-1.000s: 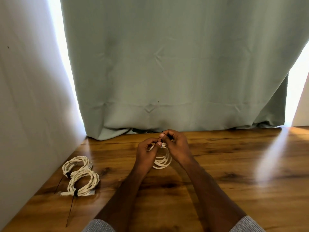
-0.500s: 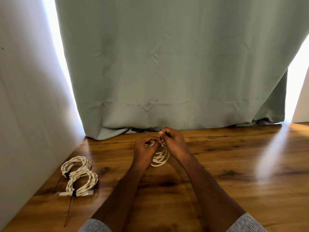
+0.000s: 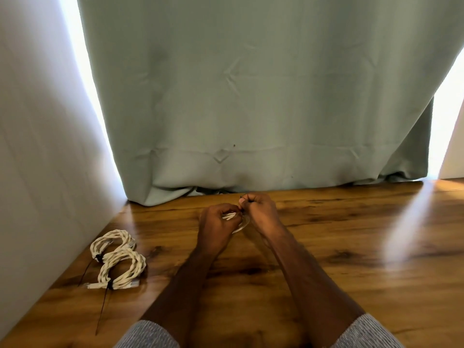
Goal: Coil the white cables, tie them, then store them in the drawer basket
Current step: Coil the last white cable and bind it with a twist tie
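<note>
1. Left hand point(image 3: 218, 222): curled round a small coil of thin white cable point(image 3: 238, 223), held just above the glossy brown wooden floor point(image 3: 326, 247); loops hanging down between the two wrists.
2. Right hand point(image 3: 259, 209): fingertips pinched on a thin dark tie point(image 3: 241, 197) at the top of the coil, touching the left thumb.
3. Key relation: tie end at the coil's upper edge, nearer the right hand; likely pull up and away from the coil, left hand bracing.
4. Two twisted white cable bundles point(image 3: 118, 262) already bound with dark ties (tails trailing), lying well apart to the left beside the white wall point(image 3: 37, 146).
5. Drawer basket: not in view.
6. Pale green curtain point(image 3: 251, 96) behind the hands.
</note>
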Demonstrator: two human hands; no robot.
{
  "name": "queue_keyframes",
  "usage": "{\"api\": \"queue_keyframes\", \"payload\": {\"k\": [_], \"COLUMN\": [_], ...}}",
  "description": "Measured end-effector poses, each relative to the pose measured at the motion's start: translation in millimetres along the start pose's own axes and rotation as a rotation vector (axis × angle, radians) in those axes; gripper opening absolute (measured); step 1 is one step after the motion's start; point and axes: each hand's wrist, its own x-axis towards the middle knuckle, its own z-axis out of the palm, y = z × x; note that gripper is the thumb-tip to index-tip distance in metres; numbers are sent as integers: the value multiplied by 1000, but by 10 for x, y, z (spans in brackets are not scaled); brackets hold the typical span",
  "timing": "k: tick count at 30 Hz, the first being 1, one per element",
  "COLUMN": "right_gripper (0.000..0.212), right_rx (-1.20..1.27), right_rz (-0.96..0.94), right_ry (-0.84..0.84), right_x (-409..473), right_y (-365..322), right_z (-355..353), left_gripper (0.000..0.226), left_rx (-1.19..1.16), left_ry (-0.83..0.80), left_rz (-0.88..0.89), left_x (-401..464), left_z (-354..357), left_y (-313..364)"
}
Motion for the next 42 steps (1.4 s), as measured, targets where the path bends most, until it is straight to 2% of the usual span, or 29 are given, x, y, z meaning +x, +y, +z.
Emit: {"api": "queue_keyframes", "payload": {"k": [3, 5, 9, 11, 15, 19, 21, 24, 29, 33, 37, 42], "right_gripper": [45, 42, 30, 29, 23, 25, 26, 24, 12, 14, 9, 8], "right_rx": [7, 83, 255, 264, 291, 323, 308, 279, 284, 242, 228, 141], "right_rz": [7, -5, -112, -118, -67, 2, 13, -15, -99, -184, -195, -204], "right_ry": [-17, -33, -83, -123, -147, -96, -102, -111, -196, -260, -196, -128], "right_x": [-9, -21, -36, -57, -103, -83, -75, -71, -98, -73, -45, 13], "right_y": [21, -51, -303, -310, -206, -161, -127, -86, -94, -101, -39, 59], "right_z": [-2, -26, -113, -115, -101, -140, -134, -127, -194, -243, -257, -269], "left_gripper": [19, 12, 15, 12, 10, 24, 26, 24, 20, 25, 28, 24], "left_rx": [24, -41, -423, -470, -469, -468, -427, -378, -402, -470, -489, -403], "left_ry": [-4, 31, 60, 48, -32, -121, -116, -82, -52, -33, -47, -95], "left_rz": [38, 53, -154, -187, -210, -182, -150, -131, -199, -180, -178, -147], "left_x": [-40, -28, 58, 41, -22, -50, -56, -48, -59, -68, -68, -65], "left_z": [-8, -23, -87, -86, -89, -88, -67, -50, -60, -61, -34, -36], "left_y": [26, 97, 232, 249, 193, 183, 170, 133, 101, 87, 102, 98]}}
